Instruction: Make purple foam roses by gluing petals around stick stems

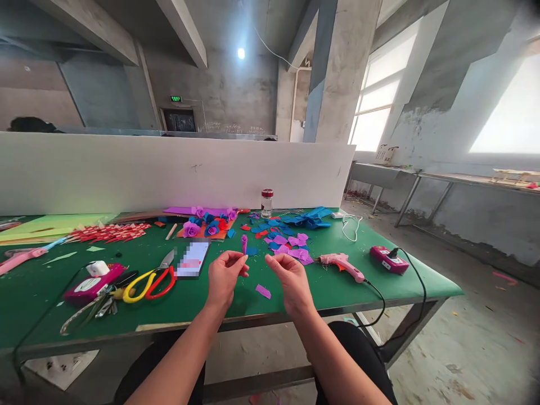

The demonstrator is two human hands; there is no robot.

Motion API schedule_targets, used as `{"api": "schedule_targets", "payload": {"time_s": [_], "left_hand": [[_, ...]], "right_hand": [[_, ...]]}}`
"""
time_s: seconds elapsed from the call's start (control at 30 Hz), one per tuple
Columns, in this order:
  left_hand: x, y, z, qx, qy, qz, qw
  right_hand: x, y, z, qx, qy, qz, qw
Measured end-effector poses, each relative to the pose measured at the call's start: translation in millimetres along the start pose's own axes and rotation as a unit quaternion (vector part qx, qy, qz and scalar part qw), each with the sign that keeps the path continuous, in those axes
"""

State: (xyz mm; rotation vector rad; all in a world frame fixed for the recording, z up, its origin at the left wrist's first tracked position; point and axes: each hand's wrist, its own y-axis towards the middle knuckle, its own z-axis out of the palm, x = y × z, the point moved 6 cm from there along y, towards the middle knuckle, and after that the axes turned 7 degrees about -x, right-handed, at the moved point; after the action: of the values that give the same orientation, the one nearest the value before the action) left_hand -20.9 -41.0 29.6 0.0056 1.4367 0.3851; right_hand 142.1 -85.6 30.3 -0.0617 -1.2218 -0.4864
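Note:
My left hand point(224, 277) is closed in a pinch round a small rolled purple paper piece point(244, 243) that stands up from its fingertips. My right hand point(289, 278) hovers just to the right with fingers curled together; nothing visible shows in it. Both hands hang above the near edge of the green table point(371, 284). A loose purple paper scrap point(263, 291) lies on the table between and below them. Purple and blue paper scraps point(291, 244) are scattered just beyond the hands.
A pink glue gun point(340, 263) lies right of my hands, its cable running to a pink power strip point(388, 260). Left are yellow and red scissors point(148, 279), a phone point(192, 259), a pink box point(90, 284). Finished paper flowers point(206, 224), a small jar point(266, 202) and a white partition point(169, 169) stand behind.

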Motion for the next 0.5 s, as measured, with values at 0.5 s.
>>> {"api": "schedule_targets", "payload": {"time_s": [0.5], "left_hand": [[4,-24,23.2,0.084,0.072,0.079,0.991]], "right_hand": [[4,7,0,0.002,-0.2,-0.148,0.968]]}}
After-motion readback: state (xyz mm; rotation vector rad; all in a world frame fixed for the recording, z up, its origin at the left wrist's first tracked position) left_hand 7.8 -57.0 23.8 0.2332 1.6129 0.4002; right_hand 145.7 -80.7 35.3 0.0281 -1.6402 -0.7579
